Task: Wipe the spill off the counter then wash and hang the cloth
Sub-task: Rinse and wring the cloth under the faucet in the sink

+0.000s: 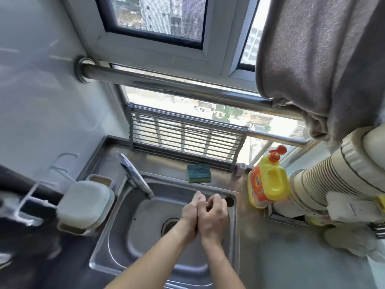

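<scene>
A grey cloth (312, 59) hangs draped over the steel rail (166, 82) at the upper right, in front of the window. Below it, my left hand (190, 212) and my right hand (215, 214) are pressed together over the right side of the steel sink (234, 230). The left hand's fingers lie fairly straight. The right hand's fingers curl against the left hand. Neither hand holds anything that I can see. The tap (136, 177) points into the sink from the left, and no water stream shows. The grey counter (291, 259) lies to the right of the sink.
A green and yellow sponge (199, 173) lies behind the sink. A yellow detergent bottle (268, 184) stands at the sink's right corner, beside stacked paper cups (333, 174). A white lidded box (85, 203) sits left of the sink. A roll-up rack (183, 134) leans against the window.
</scene>
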{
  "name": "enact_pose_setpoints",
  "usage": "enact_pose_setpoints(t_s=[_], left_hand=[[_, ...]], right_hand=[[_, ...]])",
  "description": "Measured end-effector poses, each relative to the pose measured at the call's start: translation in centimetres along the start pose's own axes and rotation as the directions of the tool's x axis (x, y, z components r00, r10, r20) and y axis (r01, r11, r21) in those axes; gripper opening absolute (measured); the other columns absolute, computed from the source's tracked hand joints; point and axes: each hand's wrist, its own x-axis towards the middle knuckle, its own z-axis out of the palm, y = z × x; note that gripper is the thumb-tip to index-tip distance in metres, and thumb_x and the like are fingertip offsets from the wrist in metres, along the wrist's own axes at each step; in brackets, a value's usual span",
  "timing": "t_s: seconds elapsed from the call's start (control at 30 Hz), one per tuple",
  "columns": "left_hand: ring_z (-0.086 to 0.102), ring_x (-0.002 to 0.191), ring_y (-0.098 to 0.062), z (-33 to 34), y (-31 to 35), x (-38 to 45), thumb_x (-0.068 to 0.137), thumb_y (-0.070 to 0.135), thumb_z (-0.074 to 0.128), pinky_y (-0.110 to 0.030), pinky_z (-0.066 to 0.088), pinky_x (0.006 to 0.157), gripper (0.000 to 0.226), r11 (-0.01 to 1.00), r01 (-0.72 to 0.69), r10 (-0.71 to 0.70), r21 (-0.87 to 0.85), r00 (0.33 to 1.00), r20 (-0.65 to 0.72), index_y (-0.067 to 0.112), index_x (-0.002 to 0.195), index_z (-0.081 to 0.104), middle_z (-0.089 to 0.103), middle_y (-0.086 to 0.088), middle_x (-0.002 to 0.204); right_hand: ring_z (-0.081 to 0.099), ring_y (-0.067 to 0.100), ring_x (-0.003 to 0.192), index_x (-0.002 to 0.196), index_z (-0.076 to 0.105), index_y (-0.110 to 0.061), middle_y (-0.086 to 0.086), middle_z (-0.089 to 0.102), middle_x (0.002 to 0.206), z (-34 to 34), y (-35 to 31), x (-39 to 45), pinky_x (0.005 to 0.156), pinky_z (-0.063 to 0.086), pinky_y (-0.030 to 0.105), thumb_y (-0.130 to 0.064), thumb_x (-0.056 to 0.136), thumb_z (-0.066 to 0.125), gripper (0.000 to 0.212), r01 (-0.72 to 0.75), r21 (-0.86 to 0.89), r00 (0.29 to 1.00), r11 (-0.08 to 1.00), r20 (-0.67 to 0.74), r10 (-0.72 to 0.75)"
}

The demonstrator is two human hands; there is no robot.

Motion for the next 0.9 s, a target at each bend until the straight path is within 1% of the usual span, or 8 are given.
enact_pose_setpoints(t_s=[0.17,0.3,0.4,0.47,0.57,0.73,0.8,0.9], left_hand=[[0.066,0.071,-0.018,-3.9,-1.1,0.7,0.104,0.033,0.053,-0.028,0.053,0.069,0.031,0.996,-0.084,0.086,0.019,0.989,-0.120,0.011,0.086,0.064,0.067,-0.006,0.081],[0.067,0.070,-0.021,-6.0,-1.3,0.3,0.099,0.031,0.060,-0.029,0.054,0.066,0.028,0.976,-0.184,0.197,0.118,0.973,-0.119,0.011,0.082,0.069,0.070,-0.011,0.081],[0.065,0.058,-0.015,-7.0,-0.8,-0.8,0.105,0.020,0.052,-0.025,0.052,0.051,0.018,0.967,-0.229,0.241,0.113,0.964,-0.113,0.006,0.095,0.060,0.068,-0.009,0.075],[0.066,0.062,-0.019,-7.7,-0.7,-1.5,0.105,0.031,0.049,-0.028,0.051,0.051,0.022,0.986,-0.153,0.159,0.068,0.983,-0.096,0.012,0.103,0.060,0.070,-0.011,0.081],[0.067,0.066,-0.022,-8.5,-0.6,-1.5,0.101,0.055,0.038,-0.030,0.049,0.059,0.053,1.000,0.007,-0.007,-0.011,1.000,-0.014,0.016,0.091,0.072,0.074,-0.009,0.082],[0.070,0.085,-0.023,-8.9,-0.2,-1.2,0.098,0.065,0.036,-0.035,0.055,0.081,0.063,0.960,-0.007,0.011,-0.279,1.000,0.014,0.013,0.099,0.071,0.073,-0.009,0.093],[0.070,0.087,-0.024,-9.4,-0.5,-1.2,0.098,0.071,0.030,-0.034,0.056,0.083,0.071,0.968,0.012,-0.007,-0.252,1.000,0.022,0.012,0.101,0.070,0.072,-0.010,0.093],[0.064,0.110,-0.029,-9.5,-0.8,-1.3,0.097,0.073,0.026,-0.040,0.047,0.108,0.077,0.973,0.037,-0.026,-0.230,0.998,0.048,0.011,0.124,0.062,0.068,-0.015,0.115]], right_hand=[[0.057,0.026,0.065,0.064,0.053,-0.013,-0.001,0.059,0.061,2.0,-0.2,-2.4,0.059,0.037,0.032,-0.027,0.094,0.064,0.034,-0.185,0.104,0.978,0.977,0.114,0.173],[0.064,0.026,0.074,0.072,0.071,-0.014,0.003,0.072,0.071,3.4,-0.5,-2.7,0.070,0.050,0.034,-0.039,0.096,0.060,0.036,-0.324,0.104,0.934,0.940,0.192,0.301],[0.065,0.027,0.076,0.076,0.069,-0.010,0.008,0.073,0.077,4.2,-0.2,-1.9,0.077,0.054,0.038,-0.038,0.098,0.058,0.037,-0.533,0.247,0.843,0.809,0.240,0.482],[0.064,0.029,0.080,0.084,0.063,-0.014,0.013,0.072,0.089,4.1,-0.2,-1.6,0.085,0.057,0.048,-0.034,0.092,0.063,0.022,-0.601,0.349,0.799,0.719,0.261,0.541],[0.067,0.027,0.092,0.093,0.065,-0.025,0.005,0.071,0.097,3.8,-0.6,-2.6,0.092,0.056,0.052,-0.027,0.080,0.064,0.013,-0.516,0.364,0.854,0.775,0.294,0.430],[0.058,-0.001,0.116,0.126,0.069,-0.034,-0.020,0.064,0.125,4.5,-1.2,-6.4,0.107,0.042,0.022,-0.030,0.092,0.068,0.034,-0.137,0.201,0.886,0.970,0.463,0.030],[0.063,0.004,0.107,0.122,0.070,-0.030,-0.014,0.069,0.116,5.3,-0.7,-7.0,0.097,0.046,0.020,-0.029,0.092,0.070,0.030,-0.023,0.115,0.938,0.993,0.347,-0.019],[0.067,0.019,0.082,0.094,0.071,-0.025,-0.002,0.070,0.087,6.2,-0.1,-6.8,0.071,0.044,0.025,-0.025,0.094,0.066,0.006,0.002,0.046,0.975,0.999,0.223,-0.012]])
